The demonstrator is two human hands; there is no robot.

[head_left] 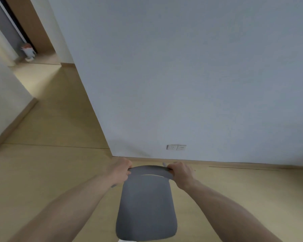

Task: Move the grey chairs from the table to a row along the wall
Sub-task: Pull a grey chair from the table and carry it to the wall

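Grey upholstered chair (145, 206) occupies the lower centre of the view, seen from above, with its far edge turned toward the wall (182, 75) and lying near the skirting. Legs are largely hidden, so whether it rests on the floor (51, 172) or is carried cannot be determined.

Handling, as judged: the shell looks rigid under a fabric cover, which should offer good friction; weight appears moderate, manageable by two hands. The curved upper edge is the sensible place to take hold, one hand toward each corner, which is where it is held now. A one-sided hold would likely let it swing.

Left hand (121, 172) is closed over the left end of that edge, fingers (129, 169) curled over the rim. Right hand (180, 172) is closed over the right end in the same manner. Both grips are narrow and wrapped; fingertips pass beyond the rim and cannot be seen.

Surroundings: a double socket (176, 147) sits low on the wall, just beyond the chair (legs should be kept off it). Wall corner stands to the left, with a passage (47, 95) running back past it. No other chairs and no tabletop appear here, so progress on the row cannot be assessed.
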